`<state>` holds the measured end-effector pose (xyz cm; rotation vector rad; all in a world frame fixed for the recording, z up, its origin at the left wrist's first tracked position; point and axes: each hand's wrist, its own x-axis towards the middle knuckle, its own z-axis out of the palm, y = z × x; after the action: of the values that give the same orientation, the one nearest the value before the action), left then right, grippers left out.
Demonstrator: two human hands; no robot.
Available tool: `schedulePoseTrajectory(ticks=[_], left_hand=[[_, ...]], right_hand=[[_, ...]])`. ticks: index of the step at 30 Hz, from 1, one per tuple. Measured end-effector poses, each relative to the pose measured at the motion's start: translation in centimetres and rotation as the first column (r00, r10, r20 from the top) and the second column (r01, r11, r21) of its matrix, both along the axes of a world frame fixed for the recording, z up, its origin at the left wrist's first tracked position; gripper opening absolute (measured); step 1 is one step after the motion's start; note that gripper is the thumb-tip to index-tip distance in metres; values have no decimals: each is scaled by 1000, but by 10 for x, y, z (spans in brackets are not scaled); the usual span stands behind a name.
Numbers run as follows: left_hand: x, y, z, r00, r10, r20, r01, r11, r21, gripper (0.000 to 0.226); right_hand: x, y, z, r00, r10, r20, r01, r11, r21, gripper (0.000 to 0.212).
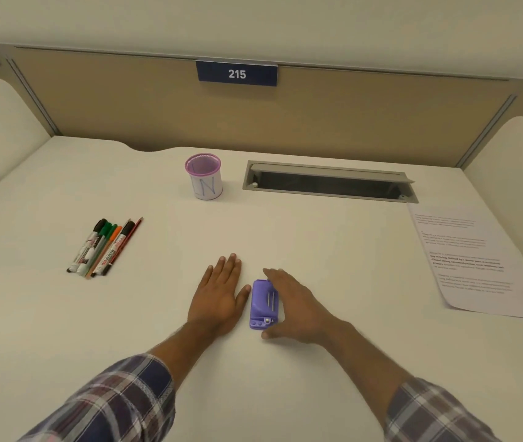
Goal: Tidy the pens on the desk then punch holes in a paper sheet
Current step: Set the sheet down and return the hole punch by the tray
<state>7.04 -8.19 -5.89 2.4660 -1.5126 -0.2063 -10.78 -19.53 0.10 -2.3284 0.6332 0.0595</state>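
Lying between both hands, purple hole punch [264, 305], right grip [292, 306] touching

Hole punch [264, 305] between my hands; pens [104, 247] far left, cup [204, 177] behind, paper sheet [474, 263] far right.

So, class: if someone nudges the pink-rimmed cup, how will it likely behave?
The cup looks tall, narrow and empty, so it probably tips easily. Once on its round side, it would likely roll across the smooth desk.
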Motion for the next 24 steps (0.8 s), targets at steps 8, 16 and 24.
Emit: schedulePoseTrajectory(ticks=[8,16,24], left_hand=[[2,-1,-3,1000,-10,-9,10,1000,-20,63],[1,-2,-5,1000,-11,-6,10,1000,-30,64],[1,-2,-5,1000,-10,7,10,1000,-29,64]], right_hand=[[9,1,-4,995,5,99,5,994,-108,78],[-8,11,-14,987,-77,140,96,986,-135,89],[-11,16,-10,936,-259,239,275,961,-35,88]])
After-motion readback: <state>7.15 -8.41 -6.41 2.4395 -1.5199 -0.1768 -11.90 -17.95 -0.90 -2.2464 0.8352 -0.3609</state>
